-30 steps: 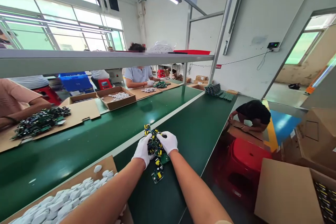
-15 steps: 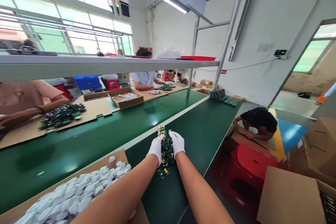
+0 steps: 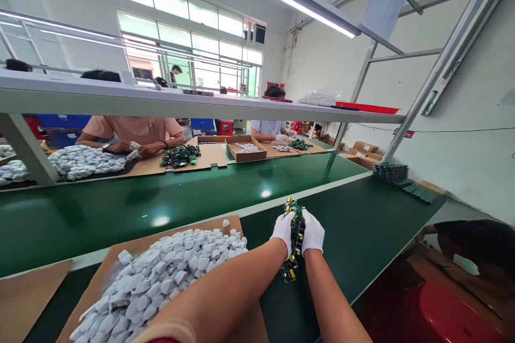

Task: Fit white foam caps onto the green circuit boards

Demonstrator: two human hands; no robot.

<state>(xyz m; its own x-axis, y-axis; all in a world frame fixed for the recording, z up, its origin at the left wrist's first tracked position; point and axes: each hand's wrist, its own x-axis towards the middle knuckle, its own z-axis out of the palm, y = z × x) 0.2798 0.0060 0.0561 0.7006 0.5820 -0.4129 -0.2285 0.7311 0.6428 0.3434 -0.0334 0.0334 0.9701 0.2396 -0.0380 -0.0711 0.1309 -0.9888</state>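
Between my two white-gloved hands is a bunch of green circuit boards (image 3: pixel 296 233) with yellow and black parts on them. My left hand (image 3: pixel 283 229) is closed against the left side of the bunch, and my right hand (image 3: pixel 313 231) is closed against its right side. One board (image 3: pixel 288 272) hangs or lies at the lower end of the bunch, over the dark green bench mat (image 3: pixel 346 225). To the left of my forearm, a heap of small white plastic pieces (image 3: pixel 173 273) covers a sheet of cardboard (image 3: pixel 115 260).
A green conveyor belt (image 3: pixel 225 187) runs beyond my bench, under a long shelf (image 3: pixel 181 104). Across it, people work beside circuit board piles (image 3: pixel 181 155) and a cardboard box (image 3: pixel 246 154). Stacked boards (image 3: pixel 390 171) stand far right. A red stool (image 3: pixel 454 311) and a bending person are lower right.
My view has turned left, so the scene sits further right and more of the white heap and the person opposite shows. Both hands still hold the circuit boards.
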